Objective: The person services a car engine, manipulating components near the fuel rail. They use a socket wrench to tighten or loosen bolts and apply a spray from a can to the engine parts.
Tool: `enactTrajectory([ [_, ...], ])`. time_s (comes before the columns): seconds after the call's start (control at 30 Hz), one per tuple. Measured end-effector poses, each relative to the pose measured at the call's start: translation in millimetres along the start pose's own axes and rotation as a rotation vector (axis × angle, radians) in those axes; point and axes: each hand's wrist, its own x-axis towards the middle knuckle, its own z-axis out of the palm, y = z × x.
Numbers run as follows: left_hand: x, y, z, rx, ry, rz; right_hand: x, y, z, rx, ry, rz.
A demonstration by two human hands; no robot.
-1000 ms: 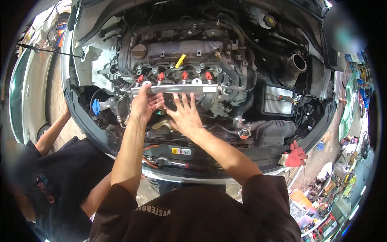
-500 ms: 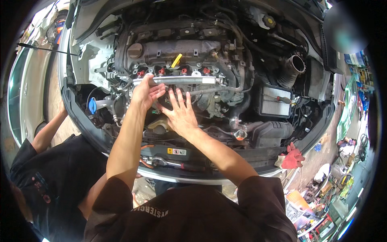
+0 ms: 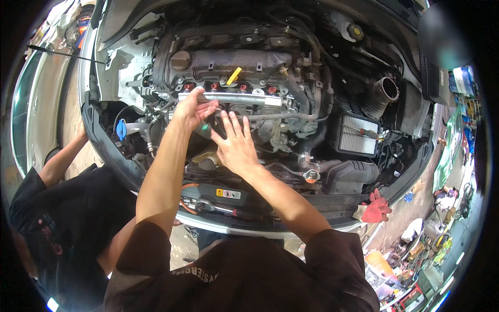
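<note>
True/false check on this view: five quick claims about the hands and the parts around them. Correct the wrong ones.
1. The left hand is at the left end of the silver rail. True.
2. Both hands are gloved. False: the left hand and the right hand are both bare; a red glove lies off to the right.
3. A screwdriver lies across the white pleated filter. True.
4. Everything blue is right of the silver rail. False: a blue cap is to its left.
5. The yellow strip is farther from the person than the silver rail. True.
</note>
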Motion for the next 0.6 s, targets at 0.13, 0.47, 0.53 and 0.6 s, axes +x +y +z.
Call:
enactTrajectory([
  [0.13, 3, 4, -8, 0.089, -0.018, -0.024, 1, 4, -22, 0.211, 0.095, -0.015],
  [0.47, -46, 33, -23, 0.863, 0.186, 0.408, 6, 157, -94, -0.22, 0.178, 0.496],
  [0.53, -48, 40, -40, 1.208, 0.42, 0.736, 13, 154, -95, -0.243, 0.142, 0.499],
  [0.6, -33, 42, -61, 1.393, 0.474, 0.949, 22, 148, -96, -0.266, 0.085, 0.558],
])
